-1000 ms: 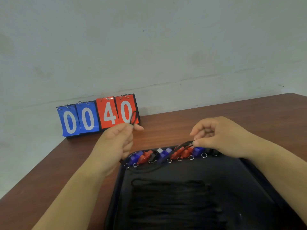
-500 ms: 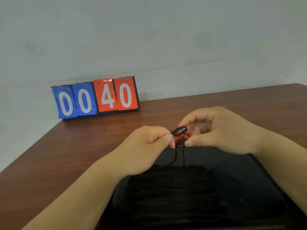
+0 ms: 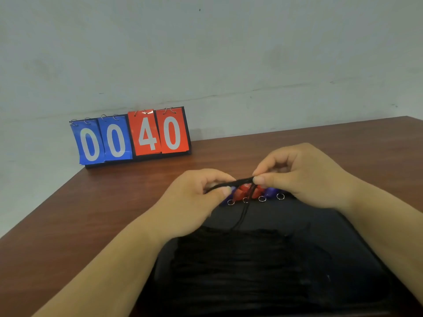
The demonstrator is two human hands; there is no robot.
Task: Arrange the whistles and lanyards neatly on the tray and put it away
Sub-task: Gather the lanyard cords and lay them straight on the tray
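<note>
left hand (image 3: 196, 197) and right hand (image 3: 304, 177) are each pinching a black lanyard (image 3: 242, 180) taut, fingers (image 3: 225, 191) curled, just above the whistles (image 3: 243, 193) lining the far edge of the tray (image 3: 320, 225). risk: hanging strands snagging a ring (image 3: 262, 198) (red ones closest), dragging the row crooked.

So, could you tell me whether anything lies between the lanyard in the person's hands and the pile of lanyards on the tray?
Nothing visible does. Both the left hand and right hand pinch the lanyard just above the red whistles, and its strands hang down over a bare strip of tray to the lanyard pile.
</note>
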